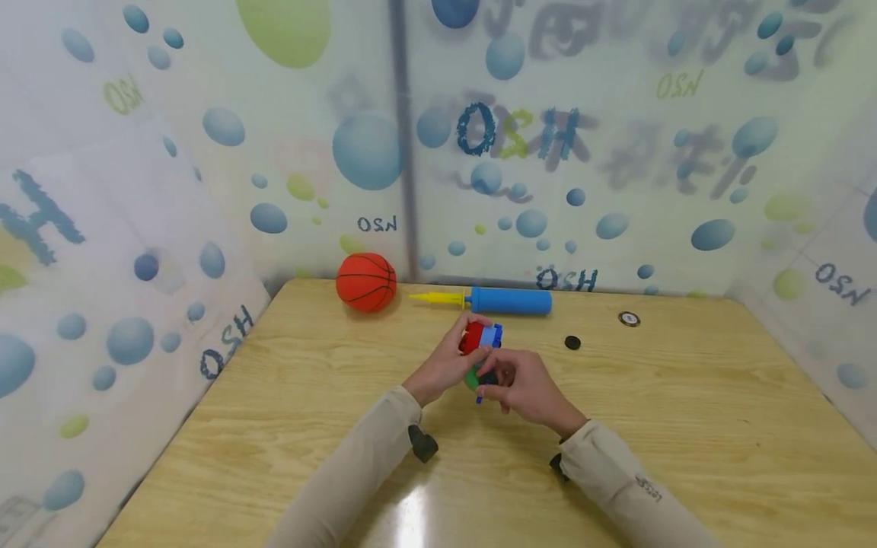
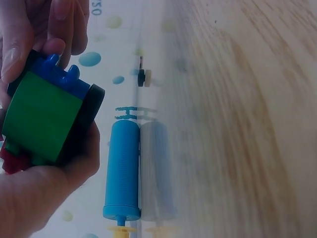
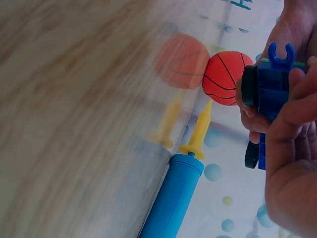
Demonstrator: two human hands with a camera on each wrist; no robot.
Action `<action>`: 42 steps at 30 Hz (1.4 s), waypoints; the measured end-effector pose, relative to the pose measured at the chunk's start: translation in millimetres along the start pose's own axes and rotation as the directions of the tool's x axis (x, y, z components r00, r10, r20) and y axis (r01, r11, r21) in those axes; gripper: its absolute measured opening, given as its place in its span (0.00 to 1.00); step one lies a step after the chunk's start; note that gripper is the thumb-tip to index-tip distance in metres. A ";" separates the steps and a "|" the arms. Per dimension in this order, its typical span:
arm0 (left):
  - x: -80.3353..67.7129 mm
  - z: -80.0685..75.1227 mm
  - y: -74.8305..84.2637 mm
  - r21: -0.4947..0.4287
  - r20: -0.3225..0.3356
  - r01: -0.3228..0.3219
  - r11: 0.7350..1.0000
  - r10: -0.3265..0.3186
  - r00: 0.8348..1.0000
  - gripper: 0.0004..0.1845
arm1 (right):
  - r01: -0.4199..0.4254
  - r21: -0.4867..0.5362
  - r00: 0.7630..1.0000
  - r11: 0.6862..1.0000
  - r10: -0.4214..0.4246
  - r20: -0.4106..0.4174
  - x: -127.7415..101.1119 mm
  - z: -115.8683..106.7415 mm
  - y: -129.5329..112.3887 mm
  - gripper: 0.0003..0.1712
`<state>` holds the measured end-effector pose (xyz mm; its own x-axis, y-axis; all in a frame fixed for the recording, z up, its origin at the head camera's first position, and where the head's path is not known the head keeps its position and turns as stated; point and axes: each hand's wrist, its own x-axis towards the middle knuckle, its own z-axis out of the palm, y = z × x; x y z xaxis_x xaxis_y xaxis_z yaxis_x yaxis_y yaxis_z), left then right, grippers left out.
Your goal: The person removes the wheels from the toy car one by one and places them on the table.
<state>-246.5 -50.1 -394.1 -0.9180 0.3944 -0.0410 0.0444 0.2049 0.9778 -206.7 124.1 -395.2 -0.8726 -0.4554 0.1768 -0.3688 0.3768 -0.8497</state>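
In the head view, my left hand (image 1: 444, 364) grips a toy block car (image 1: 483, 338) above the middle of the table. The car has red, light-blue and green parts. A blue base (image 3: 275, 94) with a C-shaped hook and black wheels (image 3: 250, 85) shows in the right wrist view. My left palm and fingers wrap round it, with the green block (image 2: 42, 116) facing the left wrist camera. My right hand (image 1: 526, 384) comes from the right with curled fingers and pinches a black wheel (image 2: 24, 69) at the car's side. Its fingers partly hide that wheel.
Behind the hands, a blue hand pump (image 1: 511, 301) with a yellow nozzle lies along the table's back edge. A small red basketball (image 1: 366, 282) sits left of it. Right of the hands lie a black disc (image 1: 572, 342) and a black disc with a pale middle (image 1: 629, 319). Printed walls surround the table.
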 end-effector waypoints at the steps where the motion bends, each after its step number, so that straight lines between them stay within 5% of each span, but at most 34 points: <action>1: 0.4 0.1 -0.1 0.002 0.000 0.001 1.000 -0.001 1.000 0.21 | 0.000 -0.010 1.000 1.000 0.000 -0.002 0.0 0.1 0.0 0.09; 21: -1.7 4.0 -4.9 0.058 -0.004 -0.106 0.993 0.107 0.994 0.20 | 0.187 -0.231 0.979 0.955 -0.201 -0.038 -7.3 3.6 -2.6 0.10; 28: 0.6 4.2 -1.1 0.082 -0.001 -0.147 0.986 0.147 0.989 0.21 | 0.183 -0.294 0.977 0.938 -0.206 -0.049 -8.6 0.1 -8.1 0.11; 42: -5.9 9.1 14.2 0.102 0.016 -0.225 0.969 0.225 0.974 0.20 | 0.280 -0.240 0.945 0.930 -0.311 -0.100 -13.4 -2.2 -7.8 0.11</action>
<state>-236.8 -41.3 -381.9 -0.8782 0.4444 0.1766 0.2901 0.2015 0.9355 -192.8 129.0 -389.8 -0.7421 -0.4669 0.4810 -0.6643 0.4158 -0.6212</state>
